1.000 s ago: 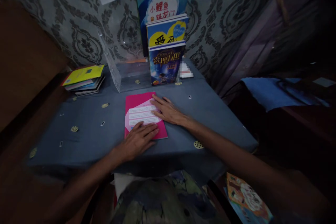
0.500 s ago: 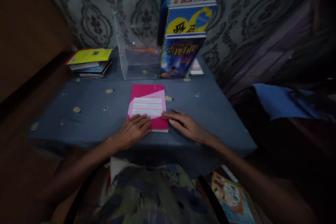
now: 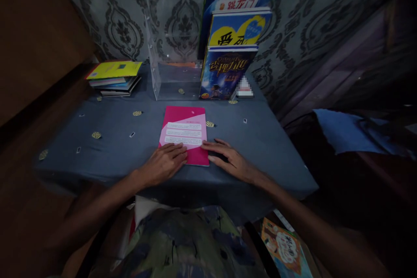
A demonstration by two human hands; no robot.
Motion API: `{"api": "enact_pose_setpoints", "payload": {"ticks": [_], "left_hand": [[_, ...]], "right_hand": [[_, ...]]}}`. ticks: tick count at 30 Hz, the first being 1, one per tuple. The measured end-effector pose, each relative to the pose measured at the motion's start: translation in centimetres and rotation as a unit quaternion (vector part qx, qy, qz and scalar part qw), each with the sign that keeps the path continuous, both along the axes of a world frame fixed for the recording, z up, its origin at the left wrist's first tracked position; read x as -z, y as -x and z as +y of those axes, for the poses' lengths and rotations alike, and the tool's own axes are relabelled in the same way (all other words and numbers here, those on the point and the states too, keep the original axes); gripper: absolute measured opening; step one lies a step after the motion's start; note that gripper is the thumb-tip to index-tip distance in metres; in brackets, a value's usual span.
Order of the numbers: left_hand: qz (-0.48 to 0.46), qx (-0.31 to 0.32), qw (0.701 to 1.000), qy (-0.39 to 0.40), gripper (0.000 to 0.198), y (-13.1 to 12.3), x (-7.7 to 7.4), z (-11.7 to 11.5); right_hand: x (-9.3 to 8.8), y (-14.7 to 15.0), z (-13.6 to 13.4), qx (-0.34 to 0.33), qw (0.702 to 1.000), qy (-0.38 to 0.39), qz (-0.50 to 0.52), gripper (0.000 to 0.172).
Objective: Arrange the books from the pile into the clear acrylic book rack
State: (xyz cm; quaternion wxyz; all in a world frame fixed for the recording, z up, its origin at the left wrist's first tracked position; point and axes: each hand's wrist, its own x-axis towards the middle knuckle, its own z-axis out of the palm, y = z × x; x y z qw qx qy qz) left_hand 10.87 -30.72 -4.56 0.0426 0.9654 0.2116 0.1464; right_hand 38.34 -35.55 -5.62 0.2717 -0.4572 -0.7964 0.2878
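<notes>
A pink book point(image 3: 187, 115) lies closed and flat near the table's front edge, its printed text upside down to me. My left hand point(image 3: 166, 160) rests on the lower left part of its cover, with the fingers stretched out flat. At the book's right edge is my right hand point(image 3: 230, 160). Its fingers are extended and apart, and the fingertips touch the edge of the cover. Neither hand grips the book.
A clear acrylic rack point(image 3: 176, 89) stands at the back, with upright books point(image 3: 226, 74) in its right side. Stacked books point(image 3: 114, 78) lie at the back left. Below the table on the right is another book point(image 3: 283, 245). A blue cloth point(image 3: 348, 132) hangs at the right.
The book's lower edge now lies closed, where pages showed beneath the cover before. Both hands stay nearly in place. The view has shifted slightly.
</notes>
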Motion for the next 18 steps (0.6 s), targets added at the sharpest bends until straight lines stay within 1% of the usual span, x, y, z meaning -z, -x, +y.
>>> {"api": "enact_pose_setpoints", "payload": {"ticks": [2, 3, 6, 8, 10, 12, 13, 15, 16, 18], "left_hand": [[0.008, -0.001, 1.0, 0.008, 0.035, 0.6, 0.2, 0.7], [0.013, -0.011, 1.0, 0.01, 0.036, 1.0, 0.3, 1.2], [0.035, -0.053, 0.998, 0.012, 0.049, 2.3, 0.4, 2.2], [0.058, -0.057, 0.996, 0.024, 0.058, 3.1, 0.3, 2.3], [0.079, -0.043, 0.995, 0.04, 0.069, 3.8, 0.1, 1.7], [0.094, -0.019, 0.994, 0.053, 0.087, 4.5, 0.1, 0.6], [0.1, -0.007, 0.993, 0.056, 0.097, 4.8, 0.2, -0.1], [0.111, 0.012, 0.992, 0.055, 0.112, 5.2, 0.6, -1.4], [0.119, 0.014, 0.991, 0.051, 0.113, 5.4, 0.9, -1.9], [0.116, 0.007, 0.993, 0.027, 0.102, 5.7, 1.3, -2.6]], "right_hand": [[0.1, 0.1, -0.2, -0.009, 0.999, -0.016, -0.028, 0.045], [0.2, 0.1, -0.3, -0.014, 0.999, -0.026, -0.043, 0.046], [0.4, 0.3, -0.8, -0.028, 0.994, -0.063, -0.086, 0.053], [0.7, 0.3, -1.4, -0.038, 0.99, -0.083, -0.106, 0.06], [1.1, 0.2, -2.1, -0.056, 0.986, -0.1, -0.121, 0.07], [1.6, 0.1, -3.2, -0.078, 0.981, -0.118, -0.136, 0.08], [1.9, 0.2, -3.7, -0.086, 0.978, -0.126, -0.145, 0.082], [2.4, 0.4, -4.7, -0.083, 0.974, -0.138, -0.157, 0.078], [2.5, 0.5, -5.0, -0.079, 0.973, -0.144, -0.16, 0.075], [2.4, 0.9, -5.5, -0.077, 0.971, -0.161, -0.158, 0.072]]}}
